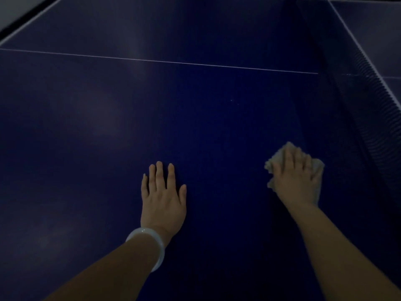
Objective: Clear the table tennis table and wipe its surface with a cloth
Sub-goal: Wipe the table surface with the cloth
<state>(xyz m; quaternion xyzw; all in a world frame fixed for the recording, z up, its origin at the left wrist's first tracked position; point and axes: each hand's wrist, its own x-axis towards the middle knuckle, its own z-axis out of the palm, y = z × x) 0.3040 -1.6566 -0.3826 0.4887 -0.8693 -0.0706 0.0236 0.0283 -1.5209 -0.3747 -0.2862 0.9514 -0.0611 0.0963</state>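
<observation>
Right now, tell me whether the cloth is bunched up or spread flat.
Mostly flat: the cloth lies under the right hand, edges showing around the fingers.

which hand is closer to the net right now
Right. The right hand presses the cloth on the table just short of the net. The left hand lies flat on the table farther from it.

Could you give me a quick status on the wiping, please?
Right hand pressing cloth flat on table, near net. Left hand flat on table, empty. Nothing in the way.
</observation>
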